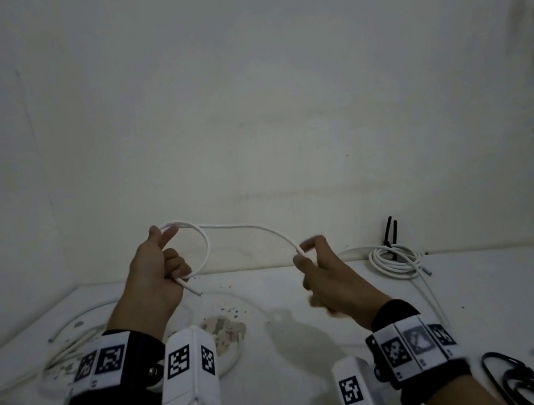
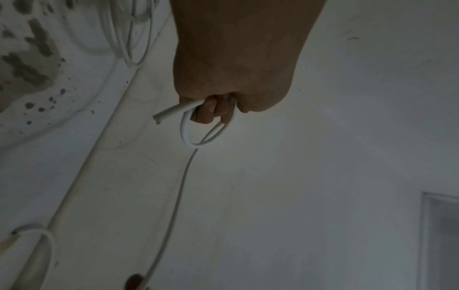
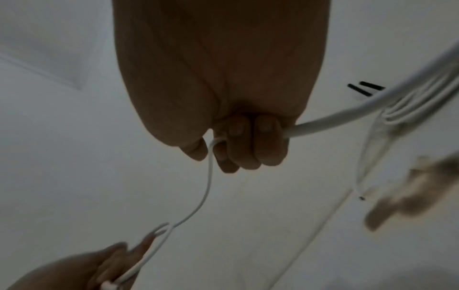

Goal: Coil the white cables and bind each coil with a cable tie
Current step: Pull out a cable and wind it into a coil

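Observation:
A white cable point(image 1: 245, 228) hangs in the air between my two hands above the white table point(image 1: 298, 353). My left hand point(image 1: 161, 266) grips one small loop of it point(image 2: 196, 135), the cut end point(image 2: 161, 115) sticking out below the fist. My right hand point(image 1: 316, 264) holds the same cable further along, fingers curled round it point(image 3: 248, 141); the thick run point(image 3: 347, 115) leaves the fist to the right. A finished coil point(image 1: 395, 257) bound with a black cable tie point(image 1: 390, 230) lies at the back right.
Loose white cables point(image 1: 72, 346) lie on the table at the left. Black cable ties point(image 1: 513, 373) sit at the front right. A worn brown patch point(image 1: 222, 327) marks the table's middle. A white wall rises close behind.

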The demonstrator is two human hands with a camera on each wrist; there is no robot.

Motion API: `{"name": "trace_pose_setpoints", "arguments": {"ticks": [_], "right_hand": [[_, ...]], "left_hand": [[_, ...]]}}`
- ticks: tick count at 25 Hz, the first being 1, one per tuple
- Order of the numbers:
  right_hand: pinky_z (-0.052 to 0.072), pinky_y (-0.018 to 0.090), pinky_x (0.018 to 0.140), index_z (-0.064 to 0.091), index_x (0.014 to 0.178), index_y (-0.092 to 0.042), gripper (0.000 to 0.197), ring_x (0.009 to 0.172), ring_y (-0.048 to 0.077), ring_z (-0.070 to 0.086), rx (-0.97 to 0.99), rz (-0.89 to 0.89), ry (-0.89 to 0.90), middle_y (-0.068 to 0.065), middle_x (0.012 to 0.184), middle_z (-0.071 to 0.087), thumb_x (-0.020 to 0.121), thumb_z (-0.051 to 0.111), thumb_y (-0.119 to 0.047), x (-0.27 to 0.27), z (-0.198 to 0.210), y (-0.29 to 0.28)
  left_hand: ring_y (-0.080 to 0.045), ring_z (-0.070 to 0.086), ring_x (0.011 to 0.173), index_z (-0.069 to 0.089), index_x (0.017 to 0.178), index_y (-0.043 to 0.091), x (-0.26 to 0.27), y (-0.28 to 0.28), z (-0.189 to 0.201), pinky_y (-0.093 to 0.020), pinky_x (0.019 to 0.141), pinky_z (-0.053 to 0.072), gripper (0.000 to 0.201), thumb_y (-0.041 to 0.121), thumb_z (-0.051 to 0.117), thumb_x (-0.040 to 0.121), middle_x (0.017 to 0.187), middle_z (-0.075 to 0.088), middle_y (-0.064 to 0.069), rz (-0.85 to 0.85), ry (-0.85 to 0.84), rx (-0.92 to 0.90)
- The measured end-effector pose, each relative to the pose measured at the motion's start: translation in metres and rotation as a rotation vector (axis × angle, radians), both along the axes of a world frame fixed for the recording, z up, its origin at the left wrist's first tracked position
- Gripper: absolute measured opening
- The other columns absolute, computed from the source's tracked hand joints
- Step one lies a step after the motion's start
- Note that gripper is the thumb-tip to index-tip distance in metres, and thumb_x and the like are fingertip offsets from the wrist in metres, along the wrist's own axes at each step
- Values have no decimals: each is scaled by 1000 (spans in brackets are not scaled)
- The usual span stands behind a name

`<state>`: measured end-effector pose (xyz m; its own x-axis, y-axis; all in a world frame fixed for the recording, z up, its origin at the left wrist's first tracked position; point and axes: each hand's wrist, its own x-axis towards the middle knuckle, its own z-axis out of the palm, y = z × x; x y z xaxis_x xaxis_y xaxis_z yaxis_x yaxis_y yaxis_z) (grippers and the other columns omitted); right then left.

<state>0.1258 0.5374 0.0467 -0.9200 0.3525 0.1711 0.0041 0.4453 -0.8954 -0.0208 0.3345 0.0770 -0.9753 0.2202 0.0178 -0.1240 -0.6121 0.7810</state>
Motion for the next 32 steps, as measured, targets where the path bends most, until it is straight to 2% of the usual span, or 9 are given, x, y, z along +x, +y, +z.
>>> {"name": "trace_pose_setpoints", "arguments": {"ticks": [3, 6, 11, 16, 20, 22, 24, 26, 32], "right_hand": [[35, 29, 52, 42, 106, -19, 7, 51, 14, 42, 399, 5, 230, -1, 64, 49, 104, 42, -26, 1, 13, -20], [40, 32, 64, 53, 114, -23, 14, 76, 27, 58, 882, 18, 95, 7, 88, 64, 102, 47, -26, 9, 26, -46], [39, 31, 73, 67, 116, -22, 22, 98, 31, 62, 1059, 141, 17, 9, 109, 66, 96, 59, -22, 17, 32, -79], [48, 34, 71, 69, 106, -16, 18, 85, 29, 63, 1084, 170, 136, 8, 98, 70, 95, 57, -23, 11, 27, -94], [50, 35, 70, 68, 106, -16, 17, 81, 26, 62, 1014, 168, 199, 6, 94, 70, 95, 57, -25, 9, 32, -87], [52, 33, 73, 69, 108, -23, 18, 82, 22, 64, 915, 171, 216, 2, 98, 71, 94, 58, -28, 11, 35, -80], [54, 32, 74, 72, 101, -30, 14, 80, 17, 65, 824, 104, 240, -3, 96, 71, 92, 62, -32, 14, 42, -72], [51, 28, 64, 69, 86, -27, 16, 69, 12, 63, 709, -36, 263, -8, 79, 68, 84, 71, -43, 18, 50, -61], [30, 19, 48, 62, 74, -23, 46, 43, 4, 42, 369, -234, 295, -10, 50, 50, 64, 82, -63, 15, 47, -27]], "left_hand": [[-4, 16, 29, 61, 92, 14, -1, 0, 2, -14, 33, 18, 43, 41, 31, 107, 39, 19, 9, 9, -3, 50], [-4, 17, 28, 59, 91, 14, -4, 0, 2, -12, 34, 18, 44, 38, 28, 107, 40, 21, 9, -14, -23, 60], [-4, 19, 30, 56, 89, 14, 1, 10, 2, -14, 34, 22, 41, 37, 28, 107, 42, 24, 8, -76, -27, 101], [-5, 21, 35, 60, 96, 16, 20, 27, 3, -16, 35, 26, 36, 38, 34, 107, 49, 25, 7, -108, 33, -34], [-8, 30, 44, 65, 113, 23, 42, 36, 3, -18, 38, 29, 34, 44, 39, 104, 62, 34, 4, -198, 213, -410], [-15, 50, 57, 67, 113, 24, 51, 38, 2, -22, 53, 42, 35, 44, 40, 103, 70, 52, -3, -295, 355, -585], [-24, 58, 74, 69, 92, 14, 58, 37, 1, -30, 66, 45, 37, 37, 42, 104, 77, 62, -8, -390, 454, -667], [-19, 44, 59, 57, 66, 15, 62, 35, 3, -28, 55, 35, 40, 29, 44, 101, 59, 48, -4, -440, 461, -696], [-9, 13, 43, 45, 58, 21, 65, 40, 5, -22, 43, 15, 45, 31, 43, 102, 48, 20, 6, -537, 388, -515]]}}
